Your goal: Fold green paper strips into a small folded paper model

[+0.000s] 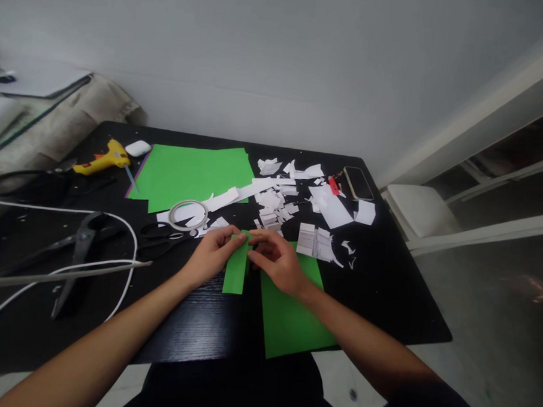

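A narrow green paper strip point(236, 273) hangs between my hands above the black table. My left hand point(213, 252) pinches its upper left edge between thumb and fingers. On the other side, my right hand point(278, 261) has its thumb and fingertips closed at the strip's top right edge. Under my right wrist lies a larger green sheet point(288, 324), reaching the table's front edge. Just beyond my left hand are a roll of tape point(174, 214) and black-handled scissors point(159, 240). White paper scraps point(271, 200) are scattered past both hands.
A yellow glue gun point(106, 158) lies at the back left beside a stack of green sheets point(192, 173). A white cable point(133, 233) loops over large shears point(83, 249) on the left. A phone point(359, 183) and a red lighter point(333, 185) lie at the back right.
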Available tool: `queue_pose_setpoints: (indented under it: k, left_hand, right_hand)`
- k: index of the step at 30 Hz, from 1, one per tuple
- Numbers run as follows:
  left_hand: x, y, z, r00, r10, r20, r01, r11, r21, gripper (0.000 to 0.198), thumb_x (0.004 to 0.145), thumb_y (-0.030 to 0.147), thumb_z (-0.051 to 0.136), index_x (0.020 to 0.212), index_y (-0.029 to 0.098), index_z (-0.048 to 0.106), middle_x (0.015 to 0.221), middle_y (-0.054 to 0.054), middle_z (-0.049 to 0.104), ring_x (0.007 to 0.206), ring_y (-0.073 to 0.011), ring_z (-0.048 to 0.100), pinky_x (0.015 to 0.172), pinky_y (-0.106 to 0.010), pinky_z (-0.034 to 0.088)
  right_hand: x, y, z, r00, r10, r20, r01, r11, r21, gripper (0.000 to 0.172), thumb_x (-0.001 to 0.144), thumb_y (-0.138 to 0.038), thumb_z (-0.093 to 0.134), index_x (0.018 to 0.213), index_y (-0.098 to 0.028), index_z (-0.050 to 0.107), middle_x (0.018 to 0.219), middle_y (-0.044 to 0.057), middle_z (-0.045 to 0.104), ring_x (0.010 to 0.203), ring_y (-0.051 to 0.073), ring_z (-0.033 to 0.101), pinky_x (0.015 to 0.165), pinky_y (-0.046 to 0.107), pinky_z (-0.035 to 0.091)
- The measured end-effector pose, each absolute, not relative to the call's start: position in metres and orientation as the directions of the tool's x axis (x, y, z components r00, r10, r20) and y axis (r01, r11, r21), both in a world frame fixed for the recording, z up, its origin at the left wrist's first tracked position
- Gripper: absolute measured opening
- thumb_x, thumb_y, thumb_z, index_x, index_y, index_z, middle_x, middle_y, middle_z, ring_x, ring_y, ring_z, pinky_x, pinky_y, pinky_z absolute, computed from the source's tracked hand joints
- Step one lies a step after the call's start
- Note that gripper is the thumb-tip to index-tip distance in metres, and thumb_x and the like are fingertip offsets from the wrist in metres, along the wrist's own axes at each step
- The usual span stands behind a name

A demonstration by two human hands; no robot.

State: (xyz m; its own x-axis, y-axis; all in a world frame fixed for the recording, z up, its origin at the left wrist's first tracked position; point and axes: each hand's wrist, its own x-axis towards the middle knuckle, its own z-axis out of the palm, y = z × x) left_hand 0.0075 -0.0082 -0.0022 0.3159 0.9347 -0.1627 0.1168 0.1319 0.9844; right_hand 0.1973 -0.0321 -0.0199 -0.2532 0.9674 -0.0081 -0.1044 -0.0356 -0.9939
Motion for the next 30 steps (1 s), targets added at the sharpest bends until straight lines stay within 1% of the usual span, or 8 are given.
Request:
queue_pose_setpoints:
  k: [4,9,15,19,22,25,27,30]
  left_hand:
    - [0.007,-0.008,-0.004,0.332,0.935,-0.125,0.134,0.085,0.987,0.049,0.088,0.062,0.067,0.076,0.015,0.064,0.064,0.002,0.056,0.057,-0.0116,0.047,0.051,-0.022,0.036]
    - [0.007,-0.008,-0.004,0.349,0.927,-0.141,0.148,0.094,0.984,0.050,0.089,0.064,0.064,0.079,0.015,0.064,0.064,0.002,0.054,0.056,-0.0120,0.045,0.051,-0.023,0.035]
    - [0.008,-0.009,-0.003,0.365,0.924,-0.117,0.188,0.050,0.981,0.049,0.091,0.063,0.062,0.078,0.016,0.064,0.064,0.002,0.053,0.057,-0.0124,0.045,0.051,-0.023,0.034]
    - [0.008,-0.010,-0.003,0.376,0.923,-0.076,0.172,0.011,0.985,0.051,0.094,0.063,0.060,0.073,0.016,0.062,0.064,0.002,0.054,0.058,-0.0127,0.047,0.052,-0.023,0.036]
    - [0.008,-0.012,-0.005,0.409,0.905,-0.115,0.122,0.071,0.990,0.059,0.097,0.068,0.051,0.072,0.016,0.062,0.058,0.000,0.057,0.051,-0.0130,0.049,0.047,-0.024,0.037]
    - [0.008,-0.013,-0.007,0.431,0.888,-0.162,0.080,0.141,0.987,0.067,0.098,0.073,0.043,0.066,0.016,0.060,0.050,-0.001,0.056,0.041,-0.0128,0.049,0.042,-0.024,0.036]
    - [0.008,-0.013,-0.007,0.416,0.899,-0.139,0.033,0.138,0.990,0.065,0.097,0.074,0.046,0.067,0.017,0.058,0.050,-0.001,0.057,0.040,-0.0127,0.050,0.041,-0.024,0.038]
    - [0.008,-0.013,-0.004,0.383,0.920,-0.082,-0.026,0.100,0.995,0.052,0.095,0.066,0.056,0.080,0.017,0.060,0.057,0.001,0.059,0.045,-0.0129,0.054,0.044,-0.023,0.043]
  right_hand:
    - [0.198,-0.032,-0.021,-0.263,0.965,-0.018,-0.115,-0.050,-0.992,0.037,0.082,-0.025,0.080,0.117,-0.030,0.072,0.104,0.002,0.070,0.078,0.013,0.067,0.064,0.026,0.058]
    - [0.197,-0.031,-0.021,-0.253,0.967,-0.036,-0.116,-0.067,-0.991,0.034,0.079,-0.024,0.081,0.113,-0.029,0.074,0.100,0.001,0.070,0.077,0.013,0.066,0.063,0.026,0.057]
    - [0.196,-0.031,-0.018,-0.225,0.973,-0.043,-0.130,-0.073,-0.989,0.021,0.081,-0.026,0.080,0.102,-0.025,0.074,0.087,-0.001,0.068,0.071,0.013,0.064,0.062,0.026,0.056]
    - [0.197,-0.031,-0.017,-0.212,0.976,-0.051,-0.112,-0.077,-0.991,0.017,0.083,-0.032,0.080,0.097,-0.024,0.073,0.083,0.000,0.069,0.071,0.015,0.064,0.064,0.029,0.056]
    - [0.197,-0.030,-0.017,-0.192,0.979,-0.073,-0.109,-0.095,-0.990,0.021,0.082,-0.039,0.082,0.093,-0.024,0.072,0.078,0.000,0.068,0.068,0.016,0.064,0.063,0.030,0.055]
    - [0.197,-0.030,-0.015,-0.170,0.979,-0.109,-0.116,-0.129,-0.985,0.027,0.080,-0.044,0.084,0.088,-0.023,0.070,0.075,-0.001,0.067,0.066,0.016,0.064,0.061,0.030,0.056]
    - [0.196,-0.030,-0.013,-0.161,0.978,-0.129,-0.127,-0.150,-0.981,0.029,0.079,-0.045,0.085,0.085,-0.022,0.068,0.074,-0.001,0.067,0.064,0.016,0.064,0.060,0.030,0.056]
    - [0.196,-0.029,-0.011,-0.161,0.978,-0.135,-0.150,-0.159,-0.976,0.030,0.079,-0.045,0.085,0.083,-0.022,0.067,0.071,-0.002,0.066,0.061,0.015,0.063,0.059,0.030,0.056]
